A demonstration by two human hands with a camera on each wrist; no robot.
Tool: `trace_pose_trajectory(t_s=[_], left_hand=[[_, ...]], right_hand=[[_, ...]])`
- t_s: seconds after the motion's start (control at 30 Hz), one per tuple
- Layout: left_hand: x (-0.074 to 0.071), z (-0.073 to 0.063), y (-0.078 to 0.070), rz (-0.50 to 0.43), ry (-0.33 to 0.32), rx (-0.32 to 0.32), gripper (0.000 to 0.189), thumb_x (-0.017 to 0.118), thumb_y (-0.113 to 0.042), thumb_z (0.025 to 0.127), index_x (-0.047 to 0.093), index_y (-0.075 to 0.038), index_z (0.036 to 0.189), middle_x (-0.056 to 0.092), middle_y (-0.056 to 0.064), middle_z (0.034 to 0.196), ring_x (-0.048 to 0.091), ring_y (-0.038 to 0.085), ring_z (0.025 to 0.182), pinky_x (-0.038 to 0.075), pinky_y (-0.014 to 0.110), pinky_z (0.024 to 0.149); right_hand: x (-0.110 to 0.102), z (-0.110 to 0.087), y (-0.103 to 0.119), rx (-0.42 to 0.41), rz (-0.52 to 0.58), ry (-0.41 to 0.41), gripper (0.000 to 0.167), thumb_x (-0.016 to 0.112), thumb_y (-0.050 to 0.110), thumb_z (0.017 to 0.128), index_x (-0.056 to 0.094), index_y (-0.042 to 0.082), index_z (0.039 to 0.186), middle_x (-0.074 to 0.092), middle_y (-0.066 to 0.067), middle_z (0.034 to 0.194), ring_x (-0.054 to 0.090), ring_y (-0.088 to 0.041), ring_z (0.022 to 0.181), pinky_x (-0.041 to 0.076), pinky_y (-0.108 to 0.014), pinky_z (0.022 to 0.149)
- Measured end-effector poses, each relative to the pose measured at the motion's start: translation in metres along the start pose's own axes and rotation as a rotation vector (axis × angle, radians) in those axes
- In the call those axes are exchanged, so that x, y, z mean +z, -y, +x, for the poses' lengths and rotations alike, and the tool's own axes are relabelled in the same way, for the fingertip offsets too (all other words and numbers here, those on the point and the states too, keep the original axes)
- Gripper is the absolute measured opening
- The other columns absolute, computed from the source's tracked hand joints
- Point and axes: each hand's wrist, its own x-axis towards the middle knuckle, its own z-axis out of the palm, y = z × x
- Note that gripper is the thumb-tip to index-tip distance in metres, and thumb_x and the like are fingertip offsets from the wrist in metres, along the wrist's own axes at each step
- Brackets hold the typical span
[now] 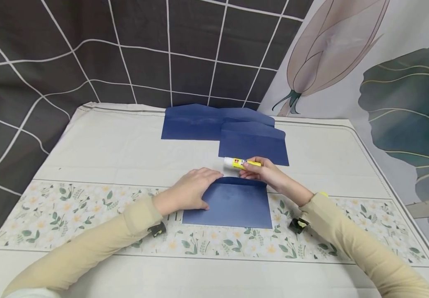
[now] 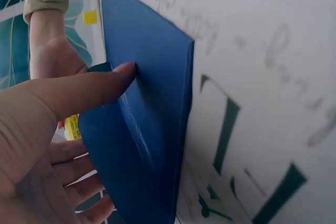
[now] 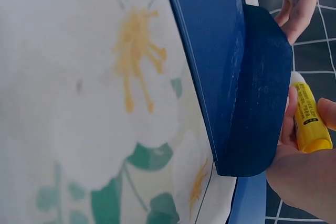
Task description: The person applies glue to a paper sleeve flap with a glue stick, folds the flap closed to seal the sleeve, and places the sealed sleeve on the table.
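Observation:
A dark blue envelope (image 1: 229, 205) lies on the table with its flap (image 3: 262, 93) folded partly up along the far side. My left hand (image 1: 192, 190) holds it at its left end: in the left wrist view the thumb (image 2: 118, 80) lies on the front and the other fingers are behind the flap. A yellow glue stick (image 1: 238, 163) with a white end is gripped between thumb and fingers of my right hand (image 1: 264, 171), just beyond the flap. In the right wrist view, that hand's lower fingers are partly hidden behind the flap.
Farther back lie more blue envelopes (image 1: 195, 124), one of them (image 1: 253, 142) overlapping the others toward the right. A pale cloth with a floral band (image 1: 87, 215) covers the table. Behind it hangs a dark gridded curtain (image 1: 136, 49).

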Motion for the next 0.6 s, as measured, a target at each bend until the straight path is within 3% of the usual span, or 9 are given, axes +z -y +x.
trace_pose_trajectory(t_s=[0.23,0.6], left_hand=[[-0.001,-0.006,-0.005,0.018,0.039,0.021,0.081,0.081,-0.028,0.074,0.044,-0.004,0.143,0.047,0.010,0.146,0.042,0.026,0.137,0.032,0.043,0.115],[0.004,-0.010,-0.009,-0.005,0.057,0.067,0.064,0.074,-0.036,0.081,0.054,-0.006,0.134,0.057,0.004,0.135,0.050,0.019,0.127,0.043,0.037,0.106]], right_hand=[[0.002,-0.006,-0.002,0.017,-0.011,0.040,0.036,0.050,0.016,0.099,0.039,-0.010,0.120,0.070,0.000,0.087,0.069,-0.006,0.081,0.056,-0.021,0.080],[0.014,-0.010,-0.005,0.039,-0.015,0.098,0.039,0.048,0.016,0.100,0.038,-0.014,0.125,0.069,0.000,0.087,0.069,-0.006,0.080,0.056,-0.020,0.078]])
